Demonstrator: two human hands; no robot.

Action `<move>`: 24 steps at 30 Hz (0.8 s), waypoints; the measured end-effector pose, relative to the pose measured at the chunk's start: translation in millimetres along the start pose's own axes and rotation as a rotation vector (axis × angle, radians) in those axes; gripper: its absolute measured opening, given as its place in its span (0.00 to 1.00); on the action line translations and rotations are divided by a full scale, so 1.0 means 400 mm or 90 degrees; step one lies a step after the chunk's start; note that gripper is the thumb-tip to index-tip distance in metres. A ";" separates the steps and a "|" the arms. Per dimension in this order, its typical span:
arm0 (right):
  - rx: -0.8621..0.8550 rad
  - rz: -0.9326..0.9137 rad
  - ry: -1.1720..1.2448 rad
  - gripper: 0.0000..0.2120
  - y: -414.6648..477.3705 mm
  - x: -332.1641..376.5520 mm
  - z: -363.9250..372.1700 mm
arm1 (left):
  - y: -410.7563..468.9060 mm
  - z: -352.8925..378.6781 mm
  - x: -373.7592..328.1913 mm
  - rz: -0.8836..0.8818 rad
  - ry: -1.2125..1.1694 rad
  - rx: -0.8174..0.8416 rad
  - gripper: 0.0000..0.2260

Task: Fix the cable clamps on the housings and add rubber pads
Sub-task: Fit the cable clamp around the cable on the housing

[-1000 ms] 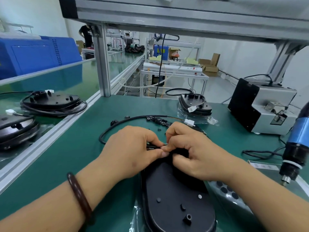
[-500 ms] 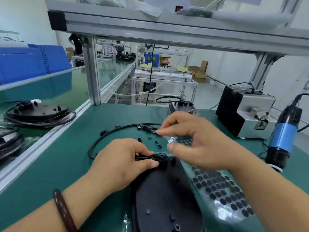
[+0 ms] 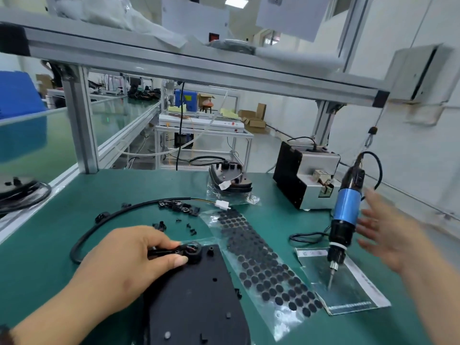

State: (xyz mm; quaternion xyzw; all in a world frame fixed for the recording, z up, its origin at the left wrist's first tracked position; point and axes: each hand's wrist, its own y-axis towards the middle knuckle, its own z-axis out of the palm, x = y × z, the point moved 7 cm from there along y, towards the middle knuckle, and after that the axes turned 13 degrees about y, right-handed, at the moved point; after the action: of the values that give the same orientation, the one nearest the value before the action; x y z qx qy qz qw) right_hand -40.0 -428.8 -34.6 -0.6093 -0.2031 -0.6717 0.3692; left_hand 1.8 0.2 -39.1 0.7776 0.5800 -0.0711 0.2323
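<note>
The left hand (image 3: pixel 129 265) pinches the cable clamp (image 3: pixel 171 252) between thumb and forefinger, holding it down on the narrow far end of the black housing (image 3: pixel 196 302). This probably keeps the clamp lined up over its mount while it awaits a screw. The housing lies flat on the worktop (image 3: pixel 49 245) right in front of the person, partly under that hand's palm. The right hand (image 3: pixel 388 232) is empty with its fingers spread and blurred, just to the right of the blue electric screwdriver (image 3: pixel 346 212) and apparently not touching it; it looks set to take the driver. The sheet of rubber pads (image 3: pixel 261 265) lies beside the housing's right edge, between housing and screwdriver, near either hand.
</note>
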 end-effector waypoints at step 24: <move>0.395 -0.143 0.504 0.09 -0.162 0.101 0.273 | -0.004 0.019 0.019 -0.009 -0.026 0.009 0.14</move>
State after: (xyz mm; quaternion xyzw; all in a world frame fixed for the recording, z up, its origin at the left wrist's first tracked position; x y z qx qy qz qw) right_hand -14.6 -317.9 35.2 -0.1444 -0.3019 -0.7943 0.5070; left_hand 3.9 3.6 -49.2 0.7735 0.5800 -0.0928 0.2383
